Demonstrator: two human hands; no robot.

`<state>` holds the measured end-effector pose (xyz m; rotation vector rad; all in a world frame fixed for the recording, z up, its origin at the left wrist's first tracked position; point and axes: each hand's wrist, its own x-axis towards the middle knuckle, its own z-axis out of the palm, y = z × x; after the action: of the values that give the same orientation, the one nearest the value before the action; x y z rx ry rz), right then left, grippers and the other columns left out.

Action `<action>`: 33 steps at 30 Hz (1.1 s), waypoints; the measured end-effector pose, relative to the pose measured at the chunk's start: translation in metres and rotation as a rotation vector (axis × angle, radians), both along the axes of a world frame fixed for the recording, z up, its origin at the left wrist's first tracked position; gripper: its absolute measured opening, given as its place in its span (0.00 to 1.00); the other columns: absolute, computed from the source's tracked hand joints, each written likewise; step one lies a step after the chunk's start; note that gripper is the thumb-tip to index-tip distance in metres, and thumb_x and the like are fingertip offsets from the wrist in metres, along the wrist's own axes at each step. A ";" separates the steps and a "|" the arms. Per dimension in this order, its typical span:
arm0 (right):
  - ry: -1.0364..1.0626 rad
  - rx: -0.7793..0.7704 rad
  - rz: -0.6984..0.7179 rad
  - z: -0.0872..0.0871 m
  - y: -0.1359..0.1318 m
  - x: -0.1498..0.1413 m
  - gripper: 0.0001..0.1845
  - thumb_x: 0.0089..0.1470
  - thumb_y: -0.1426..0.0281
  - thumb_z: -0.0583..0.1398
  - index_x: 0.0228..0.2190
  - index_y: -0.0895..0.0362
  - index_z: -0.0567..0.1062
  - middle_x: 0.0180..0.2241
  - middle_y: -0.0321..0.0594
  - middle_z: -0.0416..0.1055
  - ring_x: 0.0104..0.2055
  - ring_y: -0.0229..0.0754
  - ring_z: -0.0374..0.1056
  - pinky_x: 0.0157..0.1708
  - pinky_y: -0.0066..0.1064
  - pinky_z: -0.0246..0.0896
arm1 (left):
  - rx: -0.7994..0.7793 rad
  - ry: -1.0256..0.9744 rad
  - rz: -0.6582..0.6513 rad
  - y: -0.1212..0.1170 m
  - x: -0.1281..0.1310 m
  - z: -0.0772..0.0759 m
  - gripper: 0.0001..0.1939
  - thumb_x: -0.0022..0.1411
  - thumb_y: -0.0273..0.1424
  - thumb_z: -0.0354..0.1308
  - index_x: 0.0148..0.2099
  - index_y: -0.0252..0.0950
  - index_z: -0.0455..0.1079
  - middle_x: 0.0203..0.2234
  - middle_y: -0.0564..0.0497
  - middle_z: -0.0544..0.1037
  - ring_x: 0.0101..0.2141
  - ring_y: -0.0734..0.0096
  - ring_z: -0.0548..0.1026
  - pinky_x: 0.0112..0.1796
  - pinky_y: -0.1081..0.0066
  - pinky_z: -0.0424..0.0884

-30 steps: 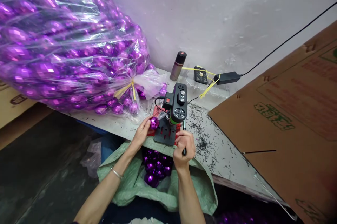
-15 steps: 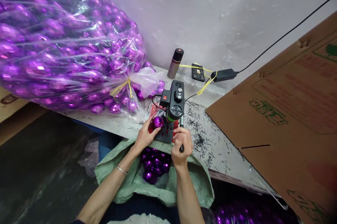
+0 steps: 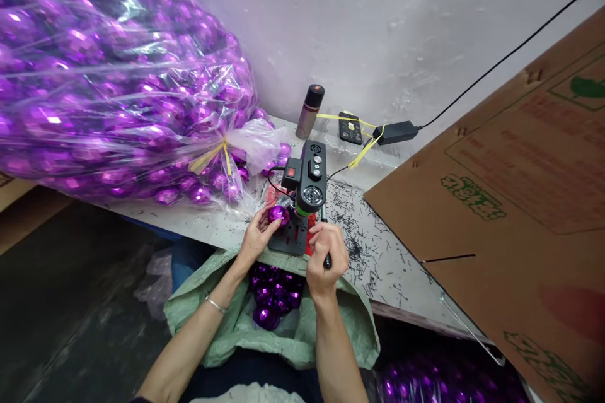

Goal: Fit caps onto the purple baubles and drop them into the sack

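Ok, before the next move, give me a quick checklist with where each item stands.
1. Left hand holding a purple ball: ok.
2. Right hand around the black lever handle: ok.
3. Left hand well away from the black machine: not ok, it is close beside it.
4. Red switch on: cannot tell.
5. Tabletop free of black scraps: not ok, they lie scattered.
6. Green sack open: ok.

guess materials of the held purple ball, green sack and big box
Held purple ball: probably plastic, mirror-shiny, its facets throwing glints.
Green sack: perhaps woven plastic, dull, with a crinkled rim.
Big box: likely cardboard, matte, with brown printed panels.
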<state>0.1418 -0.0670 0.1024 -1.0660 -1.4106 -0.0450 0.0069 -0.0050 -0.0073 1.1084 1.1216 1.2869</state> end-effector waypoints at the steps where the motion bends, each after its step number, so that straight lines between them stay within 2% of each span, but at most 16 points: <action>1: 0.016 -0.012 -0.002 0.006 0.001 0.000 0.16 0.65 0.78 0.51 0.25 0.54 0.67 0.25 0.34 0.68 0.30 0.37 0.69 0.30 0.31 0.62 | -0.008 -0.031 0.000 -0.001 0.001 -0.001 0.33 0.55 0.47 0.68 0.58 0.36 0.70 0.55 0.41 0.80 0.55 0.55 0.79 0.58 0.58 0.73; 5: 0.056 -0.065 0.007 0.026 0.004 0.001 0.17 0.66 0.76 0.52 0.24 0.54 0.66 0.24 0.33 0.66 0.29 0.35 0.68 0.30 0.30 0.61 | -0.004 -0.009 -0.023 -0.003 0.003 -0.005 0.35 0.55 0.49 0.69 0.59 0.36 0.69 0.54 0.40 0.80 0.53 0.54 0.80 0.58 0.55 0.73; 8: 0.059 -0.081 0.015 0.031 0.005 0.002 0.18 0.67 0.76 0.52 0.24 0.54 0.65 0.24 0.32 0.65 0.29 0.35 0.67 0.31 0.29 0.61 | 0.059 0.162 -0.063 -0.005 0.004 -0.006 0.32 0.58 0.47 0.67 0.59 0.37 0.70 0.53 0.41 0.81 0.51 0.54 0.81 0.56 0.54 0.76; 12: 0.060 -0.092 0.017 0.028 0.004 0.003 0.17 0.67 0.75 0.52 0.24 0.54 0.66 0.25 0.33 0.66 0.30 0.36 0.68 0.31 0.30 0.61 | 0.230 0.459 -0.062 -0.007 0.001 -0.004 0.26 0.62 0.44 0.66 0.60 0.39 0.71 0.55 0.42 0.80 0.55 0.52 0.78 0.57 0.53 0.74; 16: 0.045 -0.084 0.021 0.025 0.002 0.002 0.17 0.66 0.76 0.52 0.25 0.54 0.66 0.25 0.33 0.67 0.31 0.36 0.68 0.31 0.30 0.62 | 0.405 0.584 -0.094 -0.008 0.002 -0.002 0.24 0.65 0.42 0.64 0.60 0.39 0.71 0.55 0.42 0.79 0.57 0.54 0.77 0.59 0.53 0.72; 22: 0.041 -0.090 0.007 0.023 0.001 0.003 0.17 0.66 0.75 0.52 0.25 0.54 0.67 0.26 0.34 0.68 0.31 0.37 0.68 0.31 0.31 0.62 | 0.405 0.628 -0.070 -0.008 0.014 -0.013 0.31 0.63 0.44 0.67 0.63 0.39 0.67 0.55 0.41 0.79 0.55 0.52 0.77 0.56 0.53 0.73; 28: -0.009 -0.078 0.013 0.020 -0.002 0.005 0.16 0.66 0.76 0.52 0.26 0.54 0.68 0.28 0.36 0.70 0.32 0.37 0.69 0.32 0.31 0.63 | 0.456 0.673 -0.019 -0.008 0.019 -0.023 0.28 0.65 0.44 0.64 0.63 0.38 0.67 0.53 0.40 0.80 0.53 0.52 0.78 0.55 0.52 0.72; 33: -0.058 -0.030 0.018 0.004 -0.003 0.005 0.15 0.65 0.78 0.52 0.27 0.54 0.68 0.28 0.35 0.70 0.31 0.37 0.69 0.32 0.31 0.64 | 0.486 0.686 -0.023 -0.008 0.018 -0.025 0.28 0.67 0.44 0.61 0.65 0.38 0.66 0.54 0.40 0.79 0.54 0.52 0.77 0.55 0.52 0.71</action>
<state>0.1473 -0.0702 0.1064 -1.0843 -1.4766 -0.0419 0.0249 -0.0128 -0.0324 2.0230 1.3020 1.2207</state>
